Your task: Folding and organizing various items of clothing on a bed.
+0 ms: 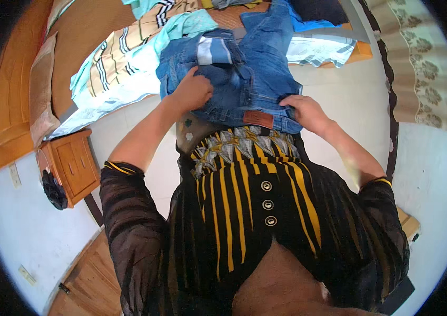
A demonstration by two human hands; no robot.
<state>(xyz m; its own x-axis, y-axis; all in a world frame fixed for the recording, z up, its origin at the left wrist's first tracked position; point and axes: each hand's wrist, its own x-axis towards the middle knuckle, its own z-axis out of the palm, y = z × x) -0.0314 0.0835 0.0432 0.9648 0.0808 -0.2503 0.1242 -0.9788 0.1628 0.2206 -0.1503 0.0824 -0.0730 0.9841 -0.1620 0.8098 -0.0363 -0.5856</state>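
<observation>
A pair of blue denim jeans [268,51] hangs between my hands, the waistband with its brown leather patch [258,119] close to my waist. One leg stretches away towards the bed. My right hand [310,114] pinches the waistband at its right end, thumb on top. On the other side my left hand [193,90] grips the denim near the left part of the jeans, its fingers partly curled into the cloth. A folded white-and-blue patch of fabric [214,50] shows on the denim beyond my left hand.
Beyond the jeans is a bed [101,23] with a brown mat. A beige striped and mint-green cloth [124,55] lies on it, with dark and blue garments [318,14] at the far right. A wooden nightstand [71,166] stands left; a patterned curtain [424,59] hangs right.
</observation>
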